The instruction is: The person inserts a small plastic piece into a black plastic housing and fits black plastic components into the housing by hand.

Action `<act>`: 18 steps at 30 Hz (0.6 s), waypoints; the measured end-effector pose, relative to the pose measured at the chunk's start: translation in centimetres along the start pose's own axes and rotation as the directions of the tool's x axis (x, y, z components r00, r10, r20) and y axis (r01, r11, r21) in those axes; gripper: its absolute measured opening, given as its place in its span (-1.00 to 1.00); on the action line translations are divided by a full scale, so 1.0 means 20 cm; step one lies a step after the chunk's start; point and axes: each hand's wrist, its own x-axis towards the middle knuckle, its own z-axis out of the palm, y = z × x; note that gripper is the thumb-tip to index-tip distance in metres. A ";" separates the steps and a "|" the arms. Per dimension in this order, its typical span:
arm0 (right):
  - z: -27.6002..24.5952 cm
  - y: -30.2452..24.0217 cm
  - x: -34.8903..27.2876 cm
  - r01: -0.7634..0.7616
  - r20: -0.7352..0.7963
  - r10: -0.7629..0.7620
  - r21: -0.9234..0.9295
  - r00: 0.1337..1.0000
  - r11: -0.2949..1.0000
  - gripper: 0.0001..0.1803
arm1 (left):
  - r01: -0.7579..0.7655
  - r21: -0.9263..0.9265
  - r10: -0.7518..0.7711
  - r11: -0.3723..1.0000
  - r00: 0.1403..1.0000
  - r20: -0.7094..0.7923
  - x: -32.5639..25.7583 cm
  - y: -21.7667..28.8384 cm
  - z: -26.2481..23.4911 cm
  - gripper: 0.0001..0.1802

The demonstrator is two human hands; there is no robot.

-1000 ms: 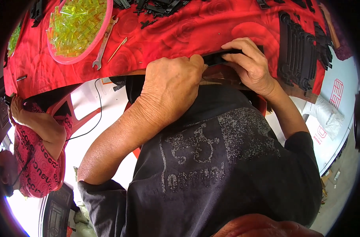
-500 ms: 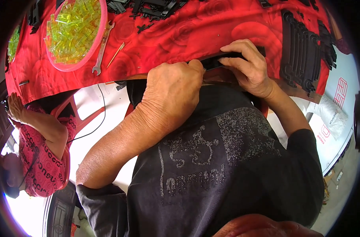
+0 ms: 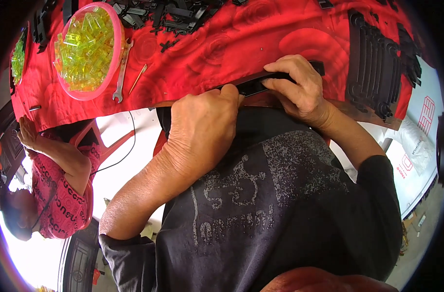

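Hands (image 3: 202,129) (image 3: 297,87) at table edge (image 3: 149,104), fingers grasping black strip (image 3: 253,83), spanner (image 3: 121,73) well apart.

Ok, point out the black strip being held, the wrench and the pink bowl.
black strip (image 3: 253,85): head view, its bare middle between the hands.
wrench (image 3: 122,73): head view, mid-shaft.
pink bowl (image 3: 115,46): head view, its right rim.

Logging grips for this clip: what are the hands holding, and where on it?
Both hold a long black plastic strip at the table edge: right hand over its right part, left hand at its left end.
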 end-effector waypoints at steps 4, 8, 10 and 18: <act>0.00 0.00 0.00 0.005 0.006 -0.005 -0.002 1.000 1.000 -0.79 | -0.027 -0.015 0.026 1.000 0.998 -0.051 -0.02 -0.02 -0.04 -0.79; 0.01 0.01 0.00 0.003 -0.001 -0.003 0.004 1.000 1.000 -0.79 | -0.029 -0.039 0.026 0.999 0.997 -0.067 -0.01 -0.03 -0.04 -0.78; 0.01 0.01 0.00 0.012 0.003 -0.012 -0.010 1.000 1.000 -0.78 | -0.038 -0.037 0.035 0.999 0.997 -0.074 0.00 -0.03 -0.03 -0.78; 0.01 0.00 -0.01 -0.003 -0.009 0.003 -0.005 1.000 1.000 -0.77 | -0.054 -0.042 0.051 0.998 0.996 -0.077 -0.01 -0.03 0.00 -0.77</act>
